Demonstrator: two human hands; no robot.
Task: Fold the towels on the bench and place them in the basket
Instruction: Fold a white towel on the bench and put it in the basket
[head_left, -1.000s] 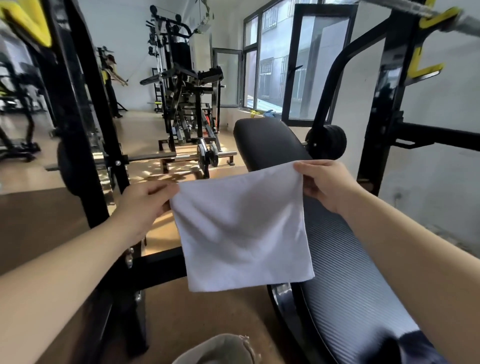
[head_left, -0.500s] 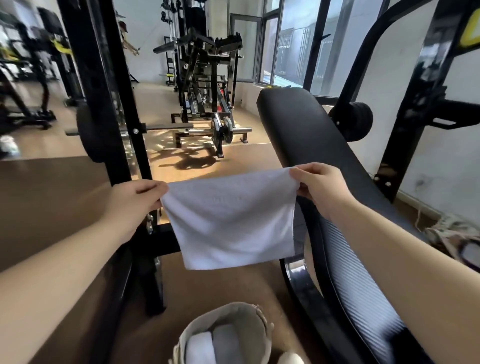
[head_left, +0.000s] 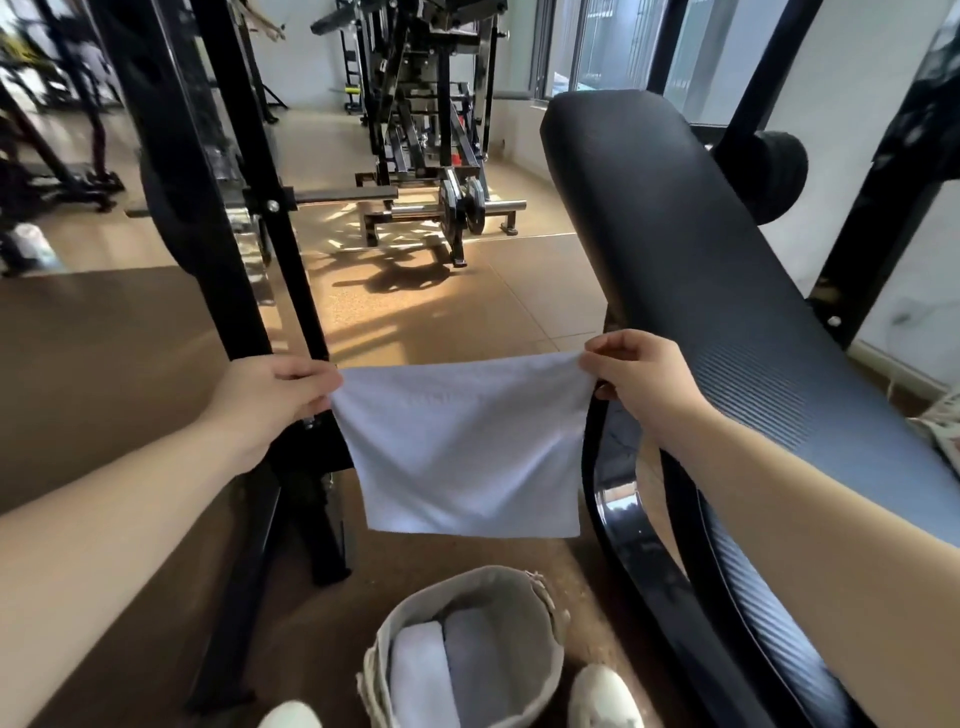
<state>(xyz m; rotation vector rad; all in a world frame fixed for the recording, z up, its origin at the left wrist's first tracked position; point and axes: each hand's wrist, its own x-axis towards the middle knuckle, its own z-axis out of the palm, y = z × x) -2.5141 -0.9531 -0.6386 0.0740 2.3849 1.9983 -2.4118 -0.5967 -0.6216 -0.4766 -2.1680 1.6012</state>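
White towel (head_left: 462, 447) hangs stretched between my hands: my left hand (head_left: 270, 400) pinches its left top corner, my right hand (head_left: 639, 382) its right top corner, above the basket (head_left: 540, 613) holding two folded towels (head_left: 447, 670), left of the desk (head_left: 727, 291).

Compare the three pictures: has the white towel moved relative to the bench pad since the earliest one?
Yes. The white towel overlapped the bench pad earlier; now it hangs left of it, above the basket, pinched by the left hand and right hand.

The towel (head_left: 462, 447) hangs above the basket (head_left: 467, 587), left of the bench (head_left: 727, 291); two folded towels (head_left: 452, 670) lie in that basket, rack upright (head_left: 234, 208) further left.
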